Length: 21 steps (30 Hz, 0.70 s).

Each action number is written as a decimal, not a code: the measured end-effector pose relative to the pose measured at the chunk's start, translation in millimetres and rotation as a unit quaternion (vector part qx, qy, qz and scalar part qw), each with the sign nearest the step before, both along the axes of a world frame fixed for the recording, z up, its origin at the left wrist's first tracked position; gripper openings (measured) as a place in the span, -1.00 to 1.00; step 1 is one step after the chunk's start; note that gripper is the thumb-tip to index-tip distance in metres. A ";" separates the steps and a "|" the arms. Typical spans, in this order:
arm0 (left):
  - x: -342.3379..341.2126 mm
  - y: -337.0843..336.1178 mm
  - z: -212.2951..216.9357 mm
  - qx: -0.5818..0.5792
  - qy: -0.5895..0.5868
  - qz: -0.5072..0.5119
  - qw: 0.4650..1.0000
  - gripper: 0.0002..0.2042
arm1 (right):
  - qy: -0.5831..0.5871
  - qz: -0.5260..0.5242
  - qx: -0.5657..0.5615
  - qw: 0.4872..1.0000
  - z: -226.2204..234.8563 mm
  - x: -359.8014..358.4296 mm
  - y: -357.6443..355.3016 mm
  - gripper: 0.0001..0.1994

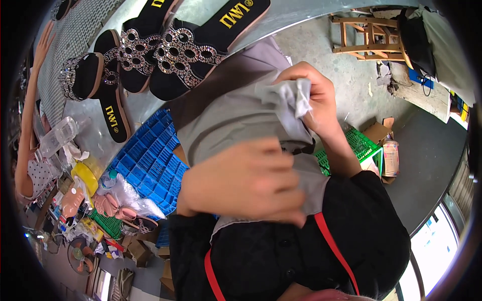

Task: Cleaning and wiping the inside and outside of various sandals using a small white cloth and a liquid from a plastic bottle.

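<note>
Workshop bench with black jewelled sandals [165, 55] at 11 o'clock, blue crate [148, 160] below.
Head view: right hand [314, 100] pinches a bunched grey cloth [293, 98] at 1 o'clock; left hand [241, 183] lies flat, fingers together, on the grey sheet [226, 123]. Wiping step judged in hand.

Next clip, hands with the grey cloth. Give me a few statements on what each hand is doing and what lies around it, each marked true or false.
1. The right hand pinches a bunched bit of grey cloth. True.
2. The left hand lies flat on the cloth. True.
3. The sandals on the table are plain white. False: they are black with sparkly cut-out straps.
4. A blue crate sits below the table edge, left of the hands. True.
5. The left hand holds a sandal. False: it rests on the cloth only.
6. The wooden stool lies on the blue crate. False: it stands on the floor at the upper right.
</note>
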<state>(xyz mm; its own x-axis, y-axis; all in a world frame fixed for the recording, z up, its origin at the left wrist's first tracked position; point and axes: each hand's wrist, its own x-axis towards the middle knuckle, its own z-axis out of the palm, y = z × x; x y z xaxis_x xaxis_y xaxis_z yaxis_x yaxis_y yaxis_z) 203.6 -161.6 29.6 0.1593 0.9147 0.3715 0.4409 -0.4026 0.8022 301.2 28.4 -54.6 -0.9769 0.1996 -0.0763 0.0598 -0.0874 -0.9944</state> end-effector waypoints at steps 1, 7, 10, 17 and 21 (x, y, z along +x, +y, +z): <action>-5.1 -3.9 2.3 0.002 0.007 0.001 1.000 -0.74 | 0.063 -0.007 0.023 0.998 5.1 -4.3 2.2 -0.83; -16.7 -2.7 -10.4 0.070 -0.016 0.438 0.896 -0.65 | 0.141 0.014 0.039 0.989 7.1 -17.9 2.5 -0.78; -22.2 19.1 -19.7 0.064 -0.051 0.461 0.884 -0.73 | 0.131 -0.028 -0.006 0.991 3.2 -23.8 -3.4 -0.74; -30.1 0.5 -33.2 -0.029 -0.138 0.438 0.888 -0.83 | 0.080 0.058 -0.145 0.984 9.2 -23.7 6.0 -0.57; -24.1 -4.2 -37.2 -0.097 -0.137 0.455 0.875 -0.85 | 0.141 0.045 0.124 0.981 13.0 -24.9 4.8 -0.72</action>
<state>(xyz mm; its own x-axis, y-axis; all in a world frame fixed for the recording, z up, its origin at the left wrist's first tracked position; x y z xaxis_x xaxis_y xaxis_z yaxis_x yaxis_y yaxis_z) 179.5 -165.8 -7.6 -0.7379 0.6667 0.1049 0.2876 0.1700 0.9425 276.4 33.2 -41.6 -0.9669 0.0899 0.2387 -0.2235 0.1521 -0.9627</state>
